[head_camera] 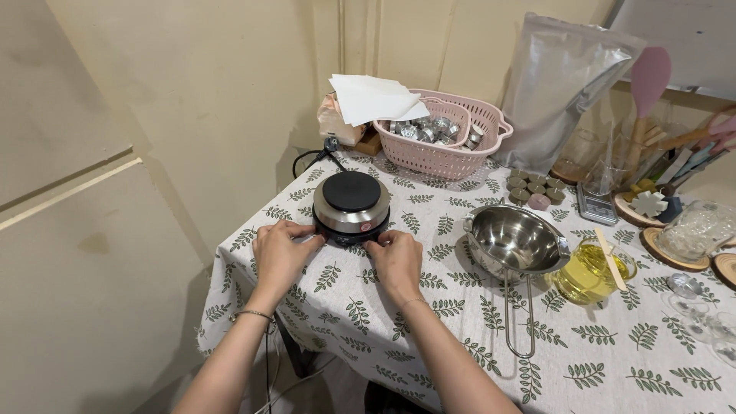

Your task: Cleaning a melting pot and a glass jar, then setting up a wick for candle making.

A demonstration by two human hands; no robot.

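Observation:
A small round electric hot plate with a black top and steel body sits on the leaf-patterned tablecloth. My left hand rests at its front left, fingertips touching the base. Against the front right of the base lies my right hand, its fingers close to a pink knob. Neither hand lifts anything. A black cord runs from behind the plate.
Right of the plate stand a steel pot with a long wire handle and a glass of yellow liquid with a wooden stick. Behind are a pink basket, a silver pouch, small round candles, a scale and glassware.

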